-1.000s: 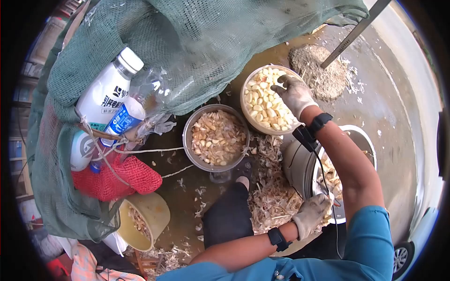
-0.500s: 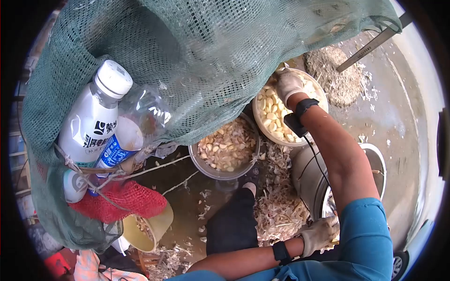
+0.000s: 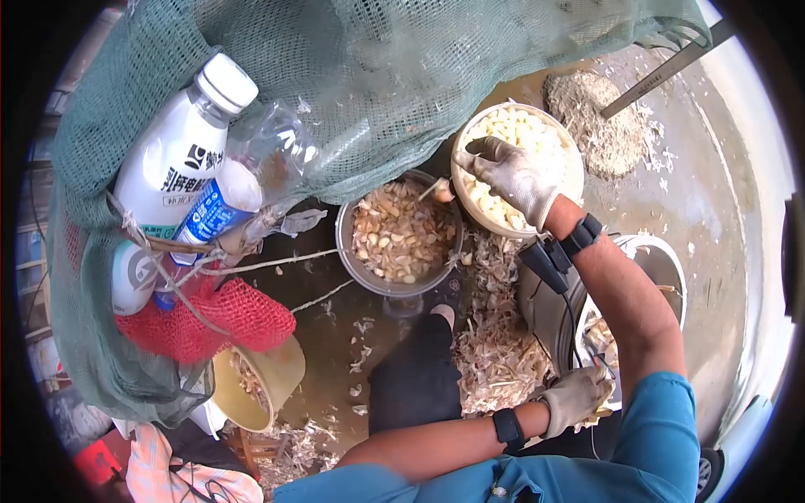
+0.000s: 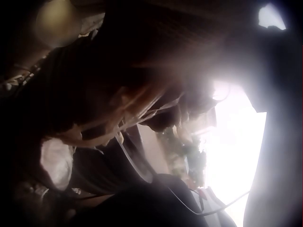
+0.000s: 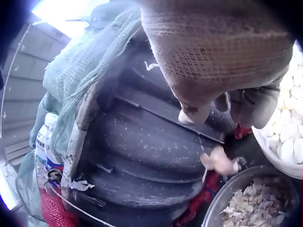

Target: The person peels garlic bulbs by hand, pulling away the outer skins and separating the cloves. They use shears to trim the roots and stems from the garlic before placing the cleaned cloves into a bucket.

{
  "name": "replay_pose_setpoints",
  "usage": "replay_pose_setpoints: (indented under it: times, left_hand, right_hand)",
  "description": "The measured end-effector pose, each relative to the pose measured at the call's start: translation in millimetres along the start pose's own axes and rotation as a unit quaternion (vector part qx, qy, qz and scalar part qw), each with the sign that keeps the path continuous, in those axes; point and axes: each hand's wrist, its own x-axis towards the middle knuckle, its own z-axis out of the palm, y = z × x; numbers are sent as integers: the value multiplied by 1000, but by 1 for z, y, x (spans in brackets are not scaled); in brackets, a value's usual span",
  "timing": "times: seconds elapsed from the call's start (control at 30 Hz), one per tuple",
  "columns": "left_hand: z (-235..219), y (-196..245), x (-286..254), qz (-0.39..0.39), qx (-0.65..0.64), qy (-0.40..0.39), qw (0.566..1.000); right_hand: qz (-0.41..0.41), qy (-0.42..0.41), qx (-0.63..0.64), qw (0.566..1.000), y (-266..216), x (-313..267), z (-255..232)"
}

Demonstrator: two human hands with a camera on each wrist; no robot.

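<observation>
The gloved right hand (image 3: 520,178) hangs over the left rim of a bowl of peeled garlic cloves (image 3: 503,126). In the right wrist view the glove (image 5: 218,56) points downward, fingers loosely bent with nothing visible in them. A garlic piece (image 5: 220,161), apart from the fingertips, is in the air above a bowl of unpeeled cloves (image 5: 255,203); the head view shows this piece (image 3: 442,191) at that bowl's upper right rim. The gloved left hand (image 3: 579,396) is bent at the lower edge of a tilted bucket (image 3: 545,310). Whether it holds anything is hidden; the left wrist view is too dark.
Green netting (image 3: 335,92) spans the upper left, with a white bottle (image 3: 172,159) and red mesh (image 3: 210,323) beside it. A yellow bucket (image 3: 285,373) stands lower left. Peelings (image 3: 495,360) cover the ground between the bowls and the legs. A metal bar (image 3: 662,75) slants at upper right.
The right hand has drawn back from among the peeled cloves to the bowl's left side, and a garlic piece is now in the air. The left hand remains by the bucket.
</observation>
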Motion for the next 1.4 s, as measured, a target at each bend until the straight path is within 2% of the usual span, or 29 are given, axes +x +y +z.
replay_pose_setpoints:
  times: [0.13,0.17,0.23,0.27,0.3,0.37,0.4,0.43,0.47,0.5,0.53,0.57,0.63,0.7,0.73,0.77,0.83,0.87,0.9,1.0,1.07,1.1,1.13,1.17,1.2,1.23,1.3,1.37,1.4]
  left_hand:
    - [36,3,3,-92,-170,103,976]
    - [37,4,1,-83,-122,139,979]
    - [40,7,4,-115,-215,207,947]
    - [33,5,0,-116,-193,146,963]
    - [36,0,-2,-51,-96,165,980]
    - [30,0,-6,-24,-42,85,995]
    - [27,2,-8,35,23,197,979]
    - [15,8,-7,-42,-443,172,879]
    - [0,19,-7,-86,-626,85,770]
    - [-9,27,-8,-129,-772,-8,622]
    - [-14,32,-9,-128,-777,4,616]
    - [-23,30,-13,-97,-714,17,693]
    - [-25,28,-16,-141,-818,18,558]
    - [-31,35,-17,-141,-776,100,606]
    - [-36,37,-15,-154,-724,138,658]
    - [-48,38,-17,-220,-684,96,689]
    - [-34,30,-14,-128,-506,178,834]
    - [-28,30,-14,-135,-516,205,821]
    - [-31,35,-12,-88,-400,219,886]
    - [-23,48,-7,-107,-403,236,878]
    - [-20,47,-5,-39,-316,279,906]
    - [-23,49,-5,-37,-317,275,907]
    - [-27,54,-4,-123,-423,231,867]
    - [-28,58,-2,-207,-519,182,809]
    - [-21,57,0,-125,-386,237,883]
    - [-14,56,2,-122,-390,228,883]
    - [-9,54,10,20,-272,259,926]
    - [-12,61,13,37,-240,253,936]
    - [-14,64,14,34,-253,246,935]
  right_hand:
    - [47,-15,46,998,-19,-45,-19]
    - [15,9,62,998,-16,-57,-24]
    - [15,-7,117,993,-19,-89,-46]
    - [-4,-8,166,986,-14,-105,-58]
    - [-12,-2,168,986,-7,-121,-72]
    - [23,43,178,983,-9,-154,-97]
    - [-24,57,213,975,9,-164,-112]
    - [-70,72,245,964,26,-174,-127]
    - [-72,111,252,959,27,-190,-139]
    - [-48,149,227,961,28,-205,-152]
    - [-31,183,230,955,30,-219,-161]
    - [-15,217,233,948,33,-234,-167]
    - [4,251,238,938,37,-268,-170]
    - [34,258,249,933,40,-303,-165]
    - [63,256,276,924,44,-320,-159]
    - [65,240,269,931,45,-339,-151]
    - [100,235,289,923,46,-375,-127]
    - [124,209,279,929,45,-392,-112]
    - [149,191,273,931,48,-416,-97]
    - [177,173,337,908,50,-444,-71]
    - [202,169,347,900,56,-455,-58]
    - [205,157,351,900,60,-459,-54]
    - [220,167,318,907,57,-464,-48]
    - [214,170,309,911,66,-473,-41]
    - [202,186,309,911,65,-478,-38]
    - [191,201,309,910,62,-480,-35]
    - [162,240,311,905,57,-479,-33]
    - [175,258,324,893,43,-474,-36]
    - [158,261,297,905,46,-470,-33]
